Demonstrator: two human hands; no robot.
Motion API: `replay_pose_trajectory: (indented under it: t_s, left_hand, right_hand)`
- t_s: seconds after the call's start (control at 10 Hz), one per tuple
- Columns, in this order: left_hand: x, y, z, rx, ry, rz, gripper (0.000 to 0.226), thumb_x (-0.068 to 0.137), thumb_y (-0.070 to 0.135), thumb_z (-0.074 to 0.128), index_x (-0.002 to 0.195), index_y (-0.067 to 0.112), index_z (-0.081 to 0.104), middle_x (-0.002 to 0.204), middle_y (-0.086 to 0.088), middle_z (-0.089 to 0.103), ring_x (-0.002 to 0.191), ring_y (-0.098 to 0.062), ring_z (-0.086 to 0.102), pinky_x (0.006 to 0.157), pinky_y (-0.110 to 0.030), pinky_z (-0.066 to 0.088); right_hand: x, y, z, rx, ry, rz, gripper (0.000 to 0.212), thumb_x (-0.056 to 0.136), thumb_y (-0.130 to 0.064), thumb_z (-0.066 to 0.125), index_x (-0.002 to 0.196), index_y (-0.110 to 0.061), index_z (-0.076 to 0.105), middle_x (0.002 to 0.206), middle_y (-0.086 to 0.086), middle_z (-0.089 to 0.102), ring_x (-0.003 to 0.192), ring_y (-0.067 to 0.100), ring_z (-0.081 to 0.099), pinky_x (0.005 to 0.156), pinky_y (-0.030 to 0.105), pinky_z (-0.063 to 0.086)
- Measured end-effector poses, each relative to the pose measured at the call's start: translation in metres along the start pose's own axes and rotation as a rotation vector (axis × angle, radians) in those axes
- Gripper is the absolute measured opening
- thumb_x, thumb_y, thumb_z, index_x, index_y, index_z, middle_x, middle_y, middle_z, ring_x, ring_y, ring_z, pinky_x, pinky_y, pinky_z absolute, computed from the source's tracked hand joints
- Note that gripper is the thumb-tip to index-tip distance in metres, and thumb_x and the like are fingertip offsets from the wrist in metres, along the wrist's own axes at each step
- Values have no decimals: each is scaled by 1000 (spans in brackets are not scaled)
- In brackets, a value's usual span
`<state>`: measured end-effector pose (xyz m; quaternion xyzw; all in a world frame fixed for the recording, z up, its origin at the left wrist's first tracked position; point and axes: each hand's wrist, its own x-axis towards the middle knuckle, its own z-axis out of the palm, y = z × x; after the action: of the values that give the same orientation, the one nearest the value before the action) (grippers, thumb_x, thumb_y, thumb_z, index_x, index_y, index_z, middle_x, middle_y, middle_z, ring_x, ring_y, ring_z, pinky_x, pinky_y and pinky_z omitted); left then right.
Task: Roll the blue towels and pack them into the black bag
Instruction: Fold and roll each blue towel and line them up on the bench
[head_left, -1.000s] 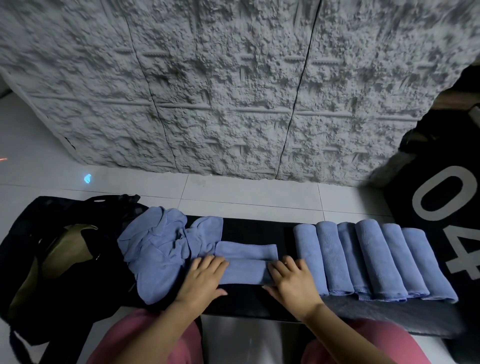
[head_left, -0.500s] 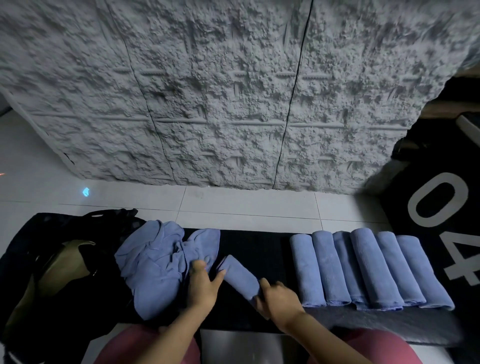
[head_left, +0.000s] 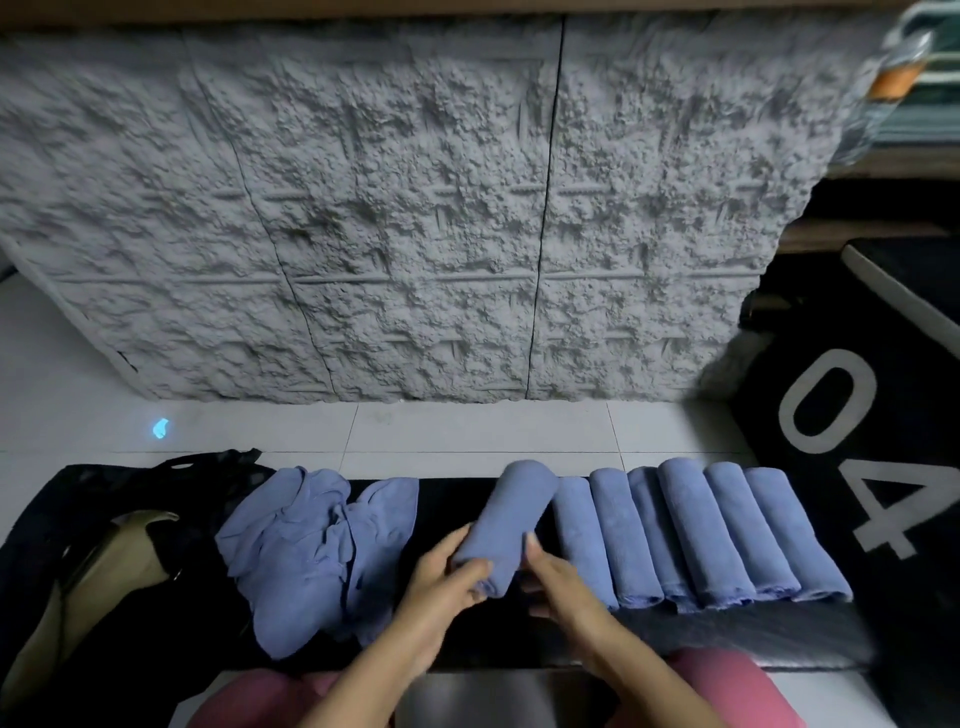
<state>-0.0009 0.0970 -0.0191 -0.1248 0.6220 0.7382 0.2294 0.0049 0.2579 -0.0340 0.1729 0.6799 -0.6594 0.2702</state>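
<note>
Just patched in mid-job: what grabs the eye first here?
The left hand and right hand both grip a rolled towel at centre front. To its right lies a tidy row of rolls. To its left is a crumpled pile of blue towels, beside the black bag.

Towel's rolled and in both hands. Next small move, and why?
Likely lay the rolled towel down at the left end of the row of rolls, parallel to them. The left hand and right hand both grip its near end. It sits tilted just beside that row, and the loose pile is not yet rolled, so bagging seems premature.
</note>
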Motion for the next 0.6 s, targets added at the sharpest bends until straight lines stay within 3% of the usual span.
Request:
replay_pose_trajectory:
  t_s: [0.1,0.2,0.3,0.4,0.5,0.6]
  left_hand:
    - [0,32,2,-177,-113,-192,26,82,1,53,106,7,60,94,-14,67,83,-25,64,75,-36,52]
    - [-4,50,3,-303,-241,-385,22,74,2,58,92,0,69,86,-18,62,67,-24,57,60,-31,47]
    - [5,57,6,-259,-274,-445,26,77,4,46,69,0,71,75,-16,61,66,-23,54,62,-30,41]
    - [23,62,19,-184,-225,-472,23,72,6,48,66,1,69,71,-16,62,71,-23,56,66,-30,40]
    - [55,63,36,-170,-213,-476,17,73,5,49,67,4,65,68,-12,60,72,-21,52,68,-30,39]
    - [95,56,65,-98,-212,-446,14,82,3,49,79,9,62,76,-6,61,74,-16,55,69,-26,46]
  right_hand:
    - [-2,-10,-45,292,232,-55,61,88,-64,41,108,-8,57,101,8,58,80,13,56,72,31,48]
    - [-10,-8,-74,719,246,-23,92,59,-80,61,123,-15,51,110,6,56,97,25,57,78,41,51]
    - [-37,0,-84,822,51,-7,78,63,-77,61,108,-14,64,101,8,70,86,26,69,71,43,58]
    - [-52,11,-89,827,-47,74,52,85,-53,52,110,-8,65,104,16,70,90,31,69,77,45,57]
    - [-57,18,-96,882,-42,169,35,85,-21,61,117,-6,60,114,17,65,94,31,64,73,39,58]
    - [-47,28,-98,863,123,159,22,72,-4,71,93,-5,64,76,12,67,64,19,61,51,27,51]
